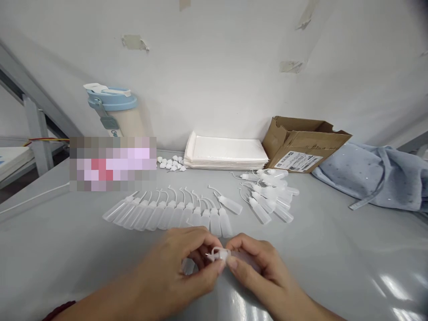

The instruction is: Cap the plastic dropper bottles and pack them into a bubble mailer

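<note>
Near the front of the grey table, my right hand point(264, 267) is closed around a small translucent bottle point(247, 259) lying on its side, its neck pointing left. A white fitting with a thin needle tip and a looped strap point(220, 254) is on the neck. My left hand point(190, 263) pinches at this fitting with thumb and fingers. Another translucent piece point(188, 266) shows under the left palm. Just beyond the hands, a row of similar bottles point(160, 216) with curved thin strips lies side by side. A looser pile of them point(270, 194) is to the right.
Small white caps point(171, 163) lie at the back, beside a stack of white envelopes point(227, 151). Further right are an open cardboard box point(301, 145) and blue cloth point(374, 176). A blue-lidded tumbler point(115, 109) stands back left, behind a pixelated area. A white cable point(36, 197) crosses the left edge.
</note>
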A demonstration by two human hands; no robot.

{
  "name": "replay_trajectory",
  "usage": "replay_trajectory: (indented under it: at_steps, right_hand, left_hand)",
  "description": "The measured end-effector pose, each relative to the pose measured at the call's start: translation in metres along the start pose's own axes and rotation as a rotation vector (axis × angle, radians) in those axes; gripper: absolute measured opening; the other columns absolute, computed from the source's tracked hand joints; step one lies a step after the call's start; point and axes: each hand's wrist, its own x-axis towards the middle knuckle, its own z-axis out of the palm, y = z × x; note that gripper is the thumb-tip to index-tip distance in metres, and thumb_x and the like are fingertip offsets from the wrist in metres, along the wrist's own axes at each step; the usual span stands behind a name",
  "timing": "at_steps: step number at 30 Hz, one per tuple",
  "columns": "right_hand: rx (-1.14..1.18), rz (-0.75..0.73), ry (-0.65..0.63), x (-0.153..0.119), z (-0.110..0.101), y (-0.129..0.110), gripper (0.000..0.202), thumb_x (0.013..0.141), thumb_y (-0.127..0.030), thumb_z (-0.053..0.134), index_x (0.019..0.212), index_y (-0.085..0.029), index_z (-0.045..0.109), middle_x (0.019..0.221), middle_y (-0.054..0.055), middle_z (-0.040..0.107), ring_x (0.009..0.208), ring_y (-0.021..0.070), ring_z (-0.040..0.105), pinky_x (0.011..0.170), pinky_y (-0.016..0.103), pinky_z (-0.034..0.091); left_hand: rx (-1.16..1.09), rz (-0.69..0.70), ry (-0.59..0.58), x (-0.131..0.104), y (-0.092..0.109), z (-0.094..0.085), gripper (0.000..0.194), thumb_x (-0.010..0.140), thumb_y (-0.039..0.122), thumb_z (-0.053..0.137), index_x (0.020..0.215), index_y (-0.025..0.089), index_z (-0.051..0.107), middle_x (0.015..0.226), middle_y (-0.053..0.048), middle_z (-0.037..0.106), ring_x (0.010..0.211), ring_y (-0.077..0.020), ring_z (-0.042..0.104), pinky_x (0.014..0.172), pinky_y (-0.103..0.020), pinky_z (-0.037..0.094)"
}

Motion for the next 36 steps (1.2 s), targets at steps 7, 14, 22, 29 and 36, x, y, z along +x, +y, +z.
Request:
replay_trajectory:
  at_steps: [7, 14, 22, 29, 36]
  right_hand:
    - [-0.279, -0.356, 0.011, -0.004, 0.001, 0.005, 0.010, 0.088, -0.022, 0.048, 0.093, -0.017, 0.054, 0.074, 0.001, 0.056, 0.060, 0.0111, 0.050, 0.055, 0.022, 0.041]
    - [-0.378, -0.501, 0.054, -0.003, 0.000, 0.011, 0.016, 0.092, -0.023, 0.045, 0.103, -0.016, 0.054, 0.084, 0.007, 0.060, 0.074, 0.0161, 0.057, 0.066, 0.028, 0.049]
    - [-0.434, -0.623, 0.221, 0.000, -0.004, 0.010, 0.020, 0.092, -0.022, 0.047, 0.110, -0.016, 0.052, 0.075, 0.004, 0.059, 0.063, 0.0150, 0.054, 0.053, 0.025, 0.047]
    - [-0.119, -0.144, 0.060, -0.001, -0.009, 0.003, 0.027, 0.091, -0.036, 0.045, 0.089, -0.018, 0.064, 0.057, -0.003, 0.048, 0.051, 0.0101, 0.044, 0.046, 0.021, 0.034]
    - [-0.090, -0.157, 0.035, 0.004, -0.010, 0.002, 0.023, 0.090, -0.035, 0.047, 0.091, -0.019, 0.064, 0.060, -0.003, 0.048, 0.054, 0.0102, 0.044, 0.047, 0.021, 0.034]
  left_hand:
    - [0.002, -0.031, -0.052, 0.000, 0.007, -0.005, 0.038, 0.093, 0.036, 0.039, 0.063, 0.017, 0.053, 0.058, 0.004, 0.057, 0.055, -0.0091, 0.051, 0.054, -0.018, 0.036]
    - [-0.273, -0.194, -0.162, 0.002, 0.010, -0.006, 0.025, 0.084, 0.038, 0.054, 0.071, 0.017, 0.058, 0.056, 0.004, 0.055, 0.054, -0.0107, 0.055, 0.053, -0.018, 0.040]
    - [-0.372, -0.234, -0.115, 0.002, 0.009, -0.008, 0.027, 0.084, 0.035, 0.054, 0.065, 0.016, 0.054, 0.052, 0.006, 0.051, 0.048, -0.0083, 0.051, 0.049, -0.017, 0.039]
    - [0.191, 0.219, 0.067, -0.004, -0.004, -0.004, 0.019, 0.090, 0.032, 0.048, 0.080, 0.019, 0.058, 0.066, 0.002, 0.057, 0.061, -0.0116, 0.054, 0.058, -0.022, 0.041]
    - [0.364, 0.336, 0.111, -0.007, -0.005, -0.009, 0.008, 0.090, 0.026, 0.050, 0.097, 0.023, 0.054, 0.079, 0.003, 0.061, 0.072, -0.0121, 0.058, 0.067, -0.021, 0.043]
